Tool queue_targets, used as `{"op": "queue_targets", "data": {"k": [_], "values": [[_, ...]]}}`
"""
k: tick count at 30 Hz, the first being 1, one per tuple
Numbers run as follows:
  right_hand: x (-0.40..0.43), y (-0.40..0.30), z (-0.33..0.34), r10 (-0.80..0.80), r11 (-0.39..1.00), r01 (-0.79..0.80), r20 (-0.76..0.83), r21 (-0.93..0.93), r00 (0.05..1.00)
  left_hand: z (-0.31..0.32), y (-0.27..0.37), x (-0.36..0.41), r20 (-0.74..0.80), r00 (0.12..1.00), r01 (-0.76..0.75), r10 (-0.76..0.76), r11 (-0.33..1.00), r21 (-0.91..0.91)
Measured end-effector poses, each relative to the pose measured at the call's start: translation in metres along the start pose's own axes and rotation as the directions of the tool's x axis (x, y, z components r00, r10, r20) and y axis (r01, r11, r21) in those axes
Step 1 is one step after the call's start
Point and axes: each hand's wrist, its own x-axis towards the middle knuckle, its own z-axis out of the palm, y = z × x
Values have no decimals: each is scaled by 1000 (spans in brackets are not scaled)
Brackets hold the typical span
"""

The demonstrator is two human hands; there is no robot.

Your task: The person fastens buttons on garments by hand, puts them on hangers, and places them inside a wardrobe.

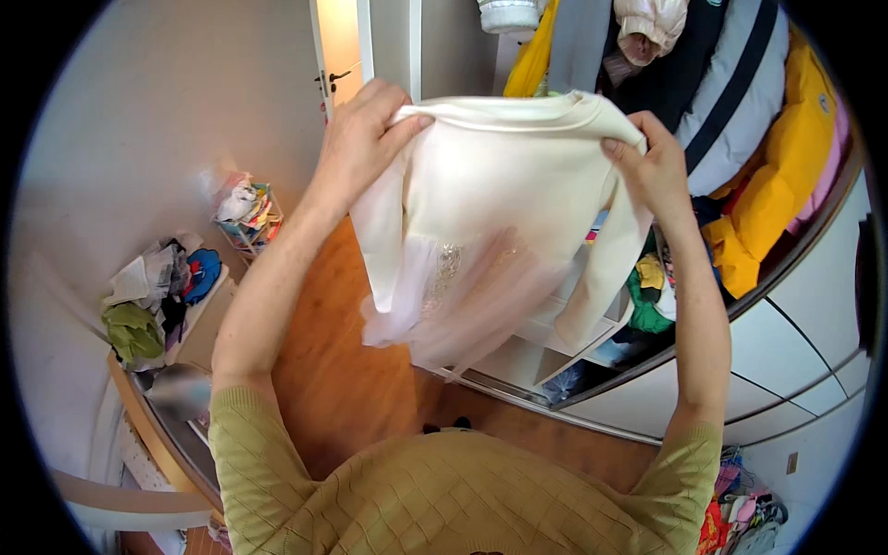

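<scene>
A cream long-sleeved dress (pixel 499 166) hangs stretched out in the air before me. Its skirt is pale pink tulle (pixel 485 305) with a patch of sequins, blurred towards the hem. My left hand (pixel 371 135) pinches one shoulder between thumb and fingers. At the opposite shoulder, my right hand (pixel 649 152) grips the cloth the same way. Both sleeves dangle at the sides, and the neckline is folded over along the top edge.
On the right stands an open wardrobe with hanging coats, among them a yellow puffer jacket (pixel 763 187). White shelving (pixel 583 347) sits below. At left are a cart of odds and ends (pixel 246 215) and piled clothes (pixel 139 326). A door (pixel 340 48) stands at the back.
</scene>
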Motion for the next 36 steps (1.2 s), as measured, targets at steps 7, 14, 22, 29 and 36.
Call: {"op": "queue_targets", "data": {"k": [7,14,22,29,36], "values": [[44,41,-1,-48,999,47,-68,-4,997,19,-28,53,77,969,-244,233,887,392],[33,43,5,3,1000,-3,22,-16,1000,79,-23,47,-168,971,-127,173,959,253],[96,-15,23,-359,933,354,-73,-71,931,109,-17,34,-224,929,-268,296,952,146],[290,-62,1,-430,897,441,-272,-20,861,132,-29,44,-376,922,-190,96,957,-220],[407,-90,25,-643,765,586,-346,-266,683,133,-21,179,-532,682,-180,-502,590,-787]]}}
